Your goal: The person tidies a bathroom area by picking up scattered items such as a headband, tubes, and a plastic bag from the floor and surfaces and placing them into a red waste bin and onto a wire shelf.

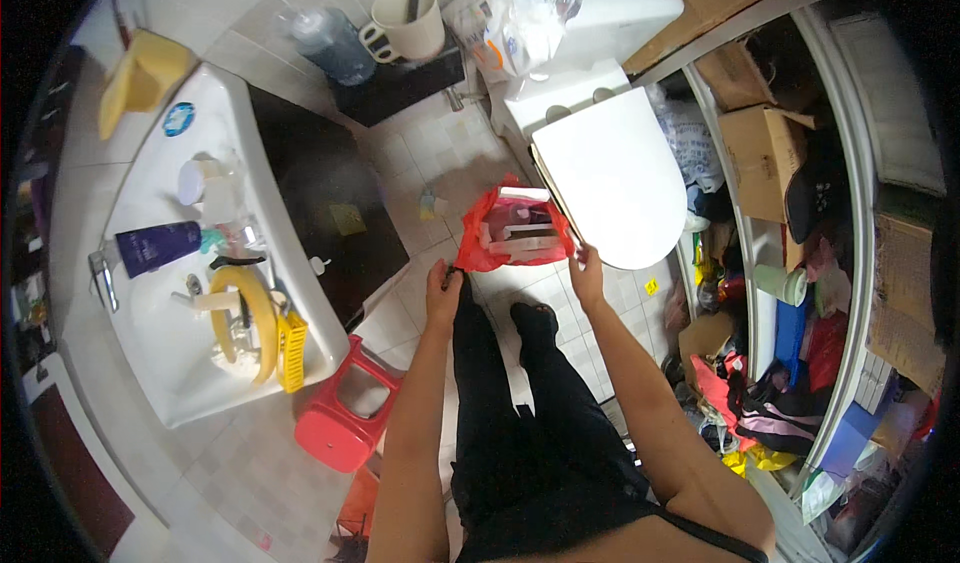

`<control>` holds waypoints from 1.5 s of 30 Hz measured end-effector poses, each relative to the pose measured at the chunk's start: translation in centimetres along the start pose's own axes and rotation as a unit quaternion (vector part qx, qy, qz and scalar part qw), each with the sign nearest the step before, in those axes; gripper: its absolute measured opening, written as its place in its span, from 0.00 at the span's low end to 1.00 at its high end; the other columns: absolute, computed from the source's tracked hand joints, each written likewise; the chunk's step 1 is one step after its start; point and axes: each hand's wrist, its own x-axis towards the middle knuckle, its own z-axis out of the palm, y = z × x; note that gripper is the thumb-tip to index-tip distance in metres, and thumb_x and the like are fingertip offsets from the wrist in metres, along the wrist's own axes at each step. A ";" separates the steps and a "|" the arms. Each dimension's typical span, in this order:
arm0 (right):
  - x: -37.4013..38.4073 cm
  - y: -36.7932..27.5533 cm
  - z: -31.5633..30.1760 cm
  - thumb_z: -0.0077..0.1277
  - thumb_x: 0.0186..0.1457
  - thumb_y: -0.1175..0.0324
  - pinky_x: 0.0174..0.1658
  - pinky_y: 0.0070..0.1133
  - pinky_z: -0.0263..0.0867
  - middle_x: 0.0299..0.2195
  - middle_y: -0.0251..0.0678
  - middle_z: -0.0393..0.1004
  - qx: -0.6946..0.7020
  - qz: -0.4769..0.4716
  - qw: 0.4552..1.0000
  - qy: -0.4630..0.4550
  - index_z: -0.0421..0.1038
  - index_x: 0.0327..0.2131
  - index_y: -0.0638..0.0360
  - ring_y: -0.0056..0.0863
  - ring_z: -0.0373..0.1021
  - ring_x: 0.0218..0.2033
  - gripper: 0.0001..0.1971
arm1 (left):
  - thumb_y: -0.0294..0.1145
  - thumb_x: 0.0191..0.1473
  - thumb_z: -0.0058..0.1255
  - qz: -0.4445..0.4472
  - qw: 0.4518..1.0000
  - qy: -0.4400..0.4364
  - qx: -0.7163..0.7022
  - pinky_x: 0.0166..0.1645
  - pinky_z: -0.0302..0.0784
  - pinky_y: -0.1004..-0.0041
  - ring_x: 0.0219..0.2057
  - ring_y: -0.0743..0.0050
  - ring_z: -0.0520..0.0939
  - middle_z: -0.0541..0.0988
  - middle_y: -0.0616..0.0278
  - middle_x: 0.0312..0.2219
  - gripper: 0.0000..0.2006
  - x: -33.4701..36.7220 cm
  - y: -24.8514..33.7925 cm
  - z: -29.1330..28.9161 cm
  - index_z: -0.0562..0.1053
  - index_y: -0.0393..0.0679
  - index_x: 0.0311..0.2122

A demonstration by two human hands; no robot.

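A person looks down at their own two bare hands in a small tiled bathroom, with a red plastic bag (478,250) between and just beyond them, its mouth spread and pale objects showing inside. The right hand (586,272) is closed on the bag's near right edge, fingers pinching the plastic. The left hand (442,292) has its fingers curled narrow beside the bag's near left corner; whether it grips the plastic, I cannot tell. Beyond the right hand and slightly to its right is a toilet with a white lid (622,178), lowered. Farther right of that hand, shelves hold a cardboard box (757,163) and jumbled belongings. Left of the left hand and closer to the person stands a red stool (335,436); farther left is a white sink (165,363) carrying a purple tube (158,249) and a yellow basket (291,351).
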 end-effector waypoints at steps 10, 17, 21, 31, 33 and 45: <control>-7.4 -2.3 -5.7 0.51 0.53 0.70 0.42 0.24 0.69 0.40 0.42 0.73 0.028 0.041 0.992 -0.115 0.65 0.48 0.65 0.30 0.72 0.39 0.19 | 0.31 0.57 0.49 0.039 0.987 -0.136 0.074 0.56 0.66 0.65 0.53 0.66 0.70 0.70 0.56 0.50 0.23 -17.9 5.1 -5.1 0.63 0.43 0.58; -5.3 -7.4 -9.4 0.47 0.56 0.67 0.36 0.24 0.70 0.37 0.39 0.74 0.016 0.033 0.974 -0.225 0.68 0.46 0.63 0.28 0.73 0.34 0.15 | 0.30 0.56 0.51 0.043 0.997 -0.060 0.010 0.47 0.72 0.73 0.52 0.68 0.73 0.71 0.55 0.50 0.22 -26.6 9.5 -11.5 0.64 0.44 0.57; -4.7 -12.3 -8.2 0.48 0.55 0.68 0.39 0.24 0.70 0.36 0.40 0.75 -0.083 -0.015 0.970 -0.227 0.69 0.43 0.66 0.28 0.73 0.34 0.14 | 0.28 0.56 0.50 0.077 0.997 -0.010 0.001 0.47 0.72 0.73 0.51 0.68 0.74 0.73 0.55 0.48 0.20 -26.5 14.9 -16.9 0.67 0.43 0.54; -13.3 -39.6 4.6 0.51 0.55 0.69 0.41 0.29 0.69 0.36 0.45 0.76 -0.031 -0.285 0.933 -0.216 0.74 0.41 0.58 0.41 0.74 0.37 0.10 | 0.23 0.52 0.48 0.293 0.907 0.234 0.191 0.46 0.69 0.66 0.42 0.56 0.74 0.73 0.50 0.42 0.16 -13.3 23.6 -32.2 0.70 0.38 0.48; -14.5 -43.7 7.6 0.51 0.54 0.68 0.40 0.32 0.69 0.37 0.44 0.76 -0.032 -0.341 0.919 -0.194 0.73 0.41 0.56 0.44 0.73 0.35 0.11 | 0.25 0.53 0.49 0.305 0.896 0.279 0.161 0.52 0.68 0.63 0.46 0.52 0.73 0.70 0.47 0.47 0.17 -8.9 22.9 -33.4 0.69 0.38 0.50; -15.3 -50.5 14.8 0.53 0.51 0.61 0.38 0.36 0.68 0.35 0.50 0.74 -0.129 -0.241 0.938 -0.214 0.62 0.48 0.57 0.48 0.73 0.34 0.22 | 0.31 0.54 0.53 0.291 0.927 0.198 0.133 0.50 0.70 0.65 0.43 0.61 0.77 0.77 0.56 0.41 0.12 -6.7 24.7 -34.2 0.74 0.40 0.43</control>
